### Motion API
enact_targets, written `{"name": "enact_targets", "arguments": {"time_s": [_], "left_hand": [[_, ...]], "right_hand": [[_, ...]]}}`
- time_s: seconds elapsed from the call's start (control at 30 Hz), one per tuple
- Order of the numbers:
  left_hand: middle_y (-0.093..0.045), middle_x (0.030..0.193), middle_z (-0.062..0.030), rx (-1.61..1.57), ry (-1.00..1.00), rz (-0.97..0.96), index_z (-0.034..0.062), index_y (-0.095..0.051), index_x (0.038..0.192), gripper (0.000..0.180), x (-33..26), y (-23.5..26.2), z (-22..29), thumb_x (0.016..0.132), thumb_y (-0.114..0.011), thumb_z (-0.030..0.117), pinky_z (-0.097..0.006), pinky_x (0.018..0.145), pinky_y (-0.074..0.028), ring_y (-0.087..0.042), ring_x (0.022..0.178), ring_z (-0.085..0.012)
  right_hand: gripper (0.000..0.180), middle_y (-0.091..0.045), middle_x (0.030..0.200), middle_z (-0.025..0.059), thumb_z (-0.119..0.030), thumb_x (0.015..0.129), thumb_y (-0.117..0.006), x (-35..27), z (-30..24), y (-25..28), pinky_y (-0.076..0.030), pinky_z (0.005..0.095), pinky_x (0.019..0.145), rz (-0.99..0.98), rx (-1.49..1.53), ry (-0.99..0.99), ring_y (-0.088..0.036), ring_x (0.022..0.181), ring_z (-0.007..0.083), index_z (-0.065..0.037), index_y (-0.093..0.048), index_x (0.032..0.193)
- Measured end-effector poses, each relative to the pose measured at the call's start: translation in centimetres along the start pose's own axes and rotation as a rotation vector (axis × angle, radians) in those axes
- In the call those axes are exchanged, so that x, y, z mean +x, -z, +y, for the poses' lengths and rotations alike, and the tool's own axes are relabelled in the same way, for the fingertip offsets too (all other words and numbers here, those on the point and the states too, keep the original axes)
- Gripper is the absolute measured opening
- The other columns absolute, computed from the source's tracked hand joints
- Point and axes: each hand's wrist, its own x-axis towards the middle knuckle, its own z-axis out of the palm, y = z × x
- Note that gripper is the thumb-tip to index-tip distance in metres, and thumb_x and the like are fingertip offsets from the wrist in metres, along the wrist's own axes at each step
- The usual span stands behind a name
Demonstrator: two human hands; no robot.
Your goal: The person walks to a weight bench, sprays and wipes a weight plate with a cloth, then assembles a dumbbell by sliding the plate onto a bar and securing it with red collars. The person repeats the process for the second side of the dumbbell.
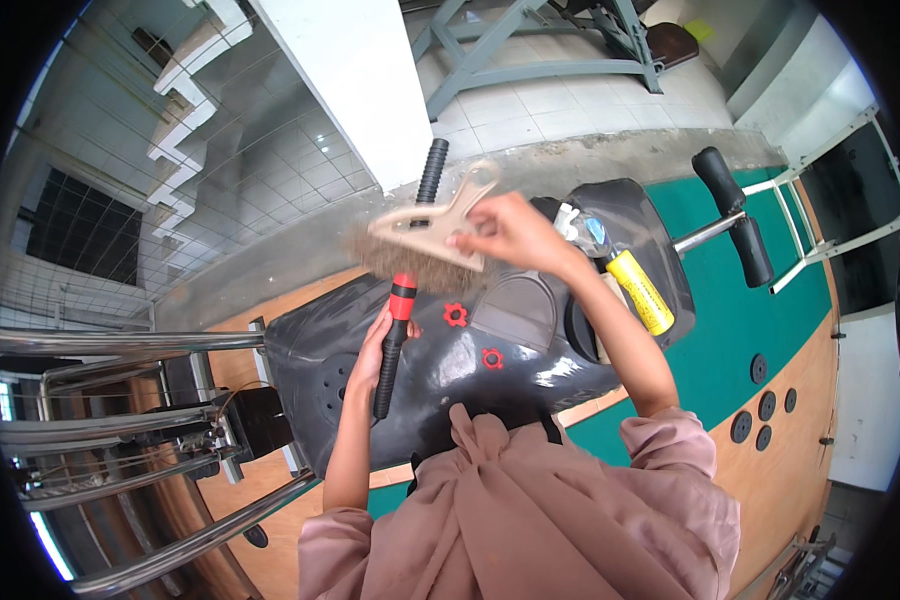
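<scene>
In my left hand (373, 350) is a dumbbell bar (403, 298) with black threaded ends and a red middle sleeve, held tilted upright above a black padded bench (440, 375). My right hand (515, 232) is closed on a beige hand brush (440, 243). Its brown bristles face down and lie across the upper part of the bar, smeared by motion. On the bench near the bar are a red star-shaped collar nut (455, 315) and a second red nut (493, 358). A black weight plate (337, 378) lies left of my left hand.
Right of my right forearm, a yellow bottle (640, 292) and a clear spray bottle (592, 236) lie on the bench. A dark grey half-round case (515, 308) sits nearby. Metal tubes (130, 342) stand at left. Several small plates (767, 405) lie on the right-hand floor.
</scene>
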Motion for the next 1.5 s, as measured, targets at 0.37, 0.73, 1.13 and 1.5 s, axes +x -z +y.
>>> {"name": "enact_targets", "arguments": {"time_s": [0.37,0.73,1.13,1.5], "left_hand": [[-0.052,0.078,-0.0051,0.187,0.013,0.159,0.0035,-0.039,0.131,0.051,-8.0,1.8,-2.8,0.096,-0.043,0.041,-0.018,0.038,-0.035,-0.042,0.042,-0.0066],[-0.05,0.074,-0.0044,0.092,-0.092,0.426,0.0031,-0.044,0.121,0.039,-9.7,1.9,-3.6,0.099,-0.035,0.034,-0.019,0.039,-0.035,-0.039,0.041,-0.0066],[-0.049,0.075,-0.0014,0.218,0.065,0.472,0.0094,-0.038,0.138,0.048,-8.1,2.7,-10.2,0.096,-0.047,0.032,-0.02,0.04,-0.037,-0.043,0.047,-0.0062],[-0.05,0.074,-0.0017,0.238,0.068,0.56,0.0079,-0.037,0.138,0.051,-6.9,1.7,-13.5,0.096,-0.049,0.033,-0.021,0.04,-0.038,-0.043,0.046,-0.006]], "right_hand": [[0.027,-0.065,0.07,0.0169,-0.023,0.082,-0.067,-9.4,4.7,3.9,-0.048,0.0331,0.053,0.459,-0.196,-0.419,-0.065,0.057,0.0246,0.004,-0.064,0.079],[0.053,-0.064,0.073,-0.0005,-0.01,0.084,-0.065,-16.1,14.5,-3.1,-0.043,0.0232,0.052,0.03,0.427,-0.625,-0.057,0.057,0.0052,-0.009,-0.041,0.131],[0.051,-0.058,0.109,0.0183,-0.017,0.075,-0.07,-15.1,16.4,-7.2,-0.045,0.0429,0.085,0.165,-0.43,-0.634,-0.056,0.102,0.0345,-0.005,-0.049,0.119],[0.04,-0.049,0.113,0.0121,-0.014,0.074,-0.066,-12.8,8.2,-13.3,-0.038,0.0428,0.088,0.279,-0.48,-0.294,-0.047,0.106,0.031,-0.007,-0.053,0.112]]}}
